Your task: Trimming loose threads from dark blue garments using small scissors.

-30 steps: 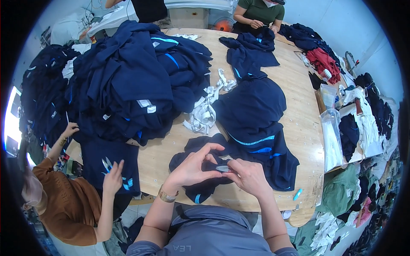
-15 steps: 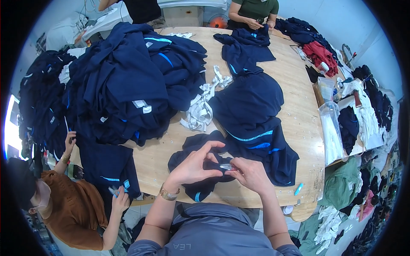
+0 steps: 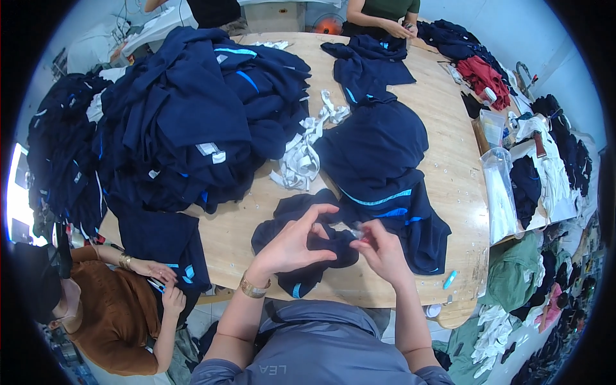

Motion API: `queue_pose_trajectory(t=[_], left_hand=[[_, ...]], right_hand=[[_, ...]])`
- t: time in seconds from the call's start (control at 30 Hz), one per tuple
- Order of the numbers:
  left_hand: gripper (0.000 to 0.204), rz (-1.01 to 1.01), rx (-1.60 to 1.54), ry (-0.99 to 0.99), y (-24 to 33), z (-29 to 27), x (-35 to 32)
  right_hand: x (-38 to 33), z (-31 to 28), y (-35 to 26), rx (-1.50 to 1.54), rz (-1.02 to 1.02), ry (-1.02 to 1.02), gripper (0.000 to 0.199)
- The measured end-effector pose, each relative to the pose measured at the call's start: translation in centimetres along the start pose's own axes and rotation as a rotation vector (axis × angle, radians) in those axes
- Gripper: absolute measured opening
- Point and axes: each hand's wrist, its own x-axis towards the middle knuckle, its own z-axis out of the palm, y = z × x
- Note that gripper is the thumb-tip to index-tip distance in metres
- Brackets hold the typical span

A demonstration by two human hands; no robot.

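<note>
My left hand curls over a small dark navy garment at the table's near edge. Its index finger and thumb arch apart, while the inner fingers appear to pinch the cloth. A light blue strip shows on the garment's lower part. To the right of the cloth, my right hand is closed on what look like small silver thread snips, blurred by motion. Just beyond my hands lies a larger navy garment with light blue trim, stretched away across the table.
A big navy garment heap fills the table's left. White fabric strips lie mid-table; a turquoise pen-like object is near right. A co-worker in brown sits at left, another in green at the far side. Plastic bags hang right.
My right hand and the snips have drawn right, away from the left hand; the cloth between them has shifted right. The co-worker at left has brought both hands together over navy cloth.
</note>
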Motion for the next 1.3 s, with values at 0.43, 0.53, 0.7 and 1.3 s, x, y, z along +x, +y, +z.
queue_pose_trajectory(t=[0.43,0.53,0.7,1.3], left_hand=[[0.046,0.169,0.138,0.67,-0.1,-2.7,-2.8],[0.037,0.158,0.145,0.782,-1.3,-4.0,-3.6],[0.031,0.111,0.133,0.842,-2.5,-5.3,-4.1],[0.032,0.114,0.291,0.714,-6.1,-3.2,-3.0]], right_hand=[[-1.2,1.5,3.2,0.38,0.186,0.452,0.042],[-1.1,1.4,3.5,0.371,0.175,0.413,0.044],[0.3,1.7,4.4,0.288,0.139,0.408,0.044],[2.2,3.8,3.9,-0.214,-0.214,0.46,0.016]])
